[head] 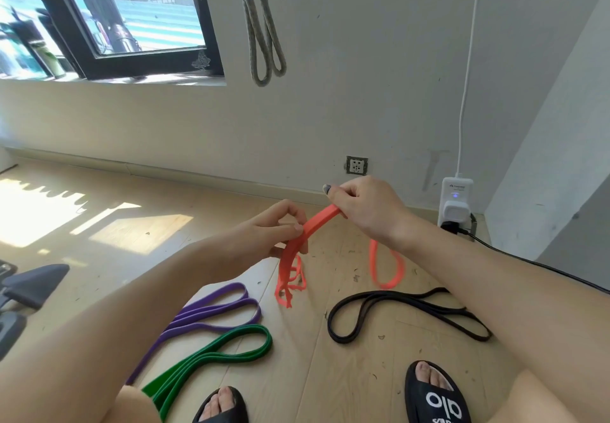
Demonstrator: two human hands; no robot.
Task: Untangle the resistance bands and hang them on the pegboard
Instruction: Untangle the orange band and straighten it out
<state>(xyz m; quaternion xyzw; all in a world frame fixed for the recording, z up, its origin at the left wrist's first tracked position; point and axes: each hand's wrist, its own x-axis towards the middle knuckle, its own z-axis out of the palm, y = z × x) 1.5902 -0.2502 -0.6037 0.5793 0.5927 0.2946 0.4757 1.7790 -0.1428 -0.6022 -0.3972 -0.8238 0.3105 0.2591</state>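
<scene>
An orange resistance band [298,247] is stretched between both hands above the wooden floor. My left hand [277,229] pinches it near the middle, and a knotted, twisted bunch hangs below that hand. My right hand [359,206] grips the band's upper part, and a loop of it dangles under my right wrist. On the floor lie a purple band [211,315], a green band [218,356] and a black band [396,310], each folded in loops. A grey band [264,43] hangs on the wall above.
A window [109,16] fills the upper left. A wall socket [356,165] sits low on the wall. A white plug-in device [455,201] with a black cable [528,260] stands at the right. My sandalled feet [435,396] are at the bottom. Grey chair legs [29,284] are at left.
</scene>
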